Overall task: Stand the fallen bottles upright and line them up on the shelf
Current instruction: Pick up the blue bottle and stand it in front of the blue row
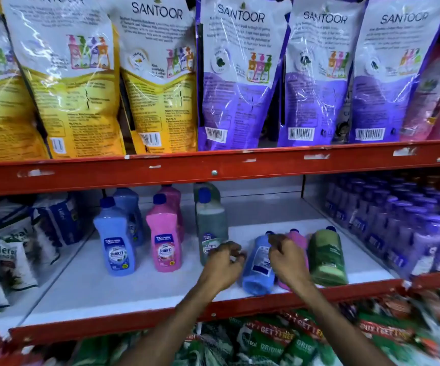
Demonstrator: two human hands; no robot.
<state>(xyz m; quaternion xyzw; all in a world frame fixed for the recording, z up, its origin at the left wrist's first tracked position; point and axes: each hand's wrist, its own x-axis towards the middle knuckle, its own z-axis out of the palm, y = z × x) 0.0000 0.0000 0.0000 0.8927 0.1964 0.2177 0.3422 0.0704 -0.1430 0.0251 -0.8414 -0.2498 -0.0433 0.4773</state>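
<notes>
Lower centre of the frame, on the white shelf [134,291], I see three plastic bottles lying flat: blue [258,270], pink [299,244], green [327,257] (caps away). My left hand [224,262] hovers half-curled, empty; my right hand [287,257] rests loosely over the blue one.

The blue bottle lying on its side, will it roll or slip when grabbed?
The fallen blue bottle looks flattish, wedged beside the pink bottle, so it probably won't roll. Its glossy plastic may be slippery. It seems full, so likely heavy.

A: Any room on that white shelf [87,291]?

B: Front-left is wide open. 3 lying bottles [258,268] crowd the front-right, standing bottles [163,239] block the middle, and purple bottles [398,228] wall off the right.
</notes>
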